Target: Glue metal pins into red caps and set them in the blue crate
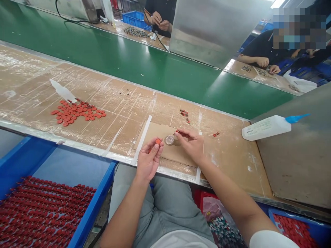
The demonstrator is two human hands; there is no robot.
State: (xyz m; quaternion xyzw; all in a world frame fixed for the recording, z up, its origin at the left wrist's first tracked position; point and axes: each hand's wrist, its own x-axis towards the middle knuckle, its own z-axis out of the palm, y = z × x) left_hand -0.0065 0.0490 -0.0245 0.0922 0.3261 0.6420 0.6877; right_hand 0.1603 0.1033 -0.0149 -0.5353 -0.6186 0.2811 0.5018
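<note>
The person's left hand (150, 156) pinches a flat, round, orange-red disc (158, 141) between thumb and fingertips, its face turned up, just above the near edge of the counter (227, 158). The right hand (192, 143) has its thumb and fingertips pressed together on a small red piece with dark parts (176, 131), too small to make out in detail. Just beside those fingertips, between the two hands, a shallow, round, clear dish (169, 139) sits on a sheet of plain brown cardboard (178, 156), matt against the glossy, scuffed brown covering around it. Pale tape strips run along the cardboard's left and right sides. Beyond the right hand lies a small cluster of red-and-dark parts (183, 113). Well to the left, a loose heap of smooth orange-red discs (69, 112) spreads in a single overlapping patch, with a thin, white, leaf-shaped sheet (62, 90) at its far edge. On the right, a white plastic bottle with a tapered blue nozzle (267, 128) leans at a tilt near a metal panel. Below the counter at left, a blue plastic bin (100, 189) holds dense rows of dark red rounded pieces (46, 210).
</note>
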